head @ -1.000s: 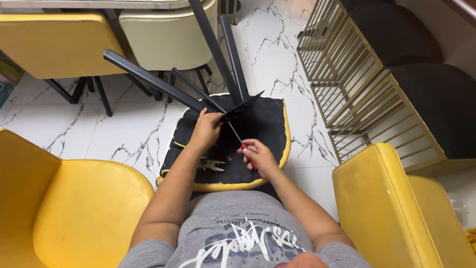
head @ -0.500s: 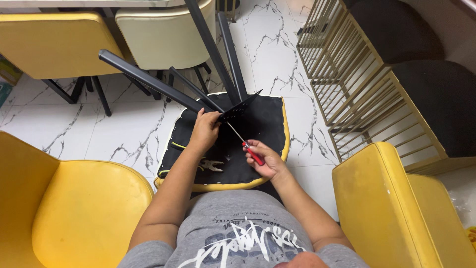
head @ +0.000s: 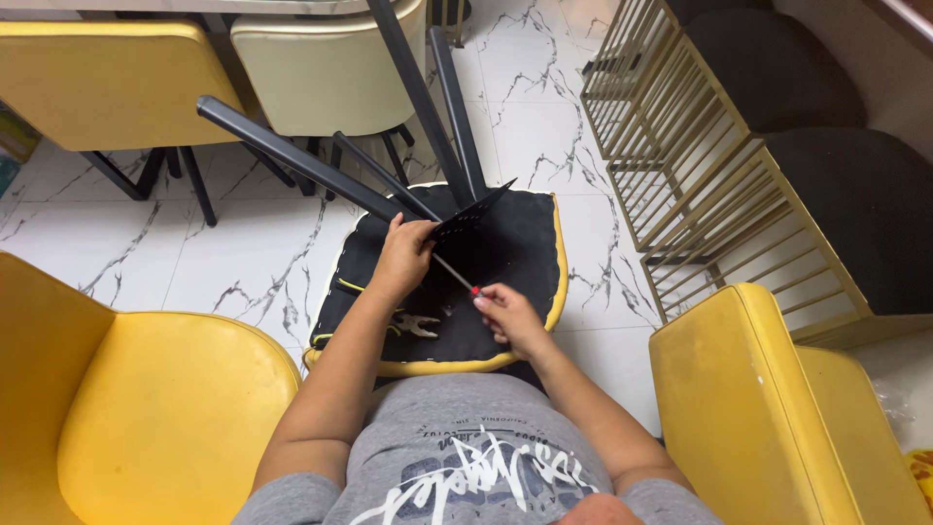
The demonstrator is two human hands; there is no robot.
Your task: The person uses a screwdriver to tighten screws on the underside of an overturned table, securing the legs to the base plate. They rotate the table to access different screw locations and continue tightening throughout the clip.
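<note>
Right hand [head: 512,316] fingers closed around the red handle of a screwdriver [head: 455,275]; left hand [head: 401,258] closed on the edge of a black perforated metal plate [head: 470,213] where a chair leg [head: 292,156] meets it. Screwdriver sits between the two hands over the black underside of an upturned chair seat [head: 505,253] with yellow piping. Long axis runs diagonal: handle low and right at the right hand, shaft rising up-left, tip pointing at the plate right by the left fingers. Can't tell if the tip is seated in a screw; that spot is too small and dark. Judgement: step in hand is working a fastener at the leg bracket, left hand steadying the bracket. Next move likely calls for keeping the shaft in line with the screw and pressing along the axis while the left hand holds the plate steady. Pliers [head: 416,324] lie on the seat just below the left wrist, untouched. Yellow chairs [head: 165,408] flank both sides, gold wire rack [head: 680,165] to the right on the marble floor [head: 126,253].
</note>
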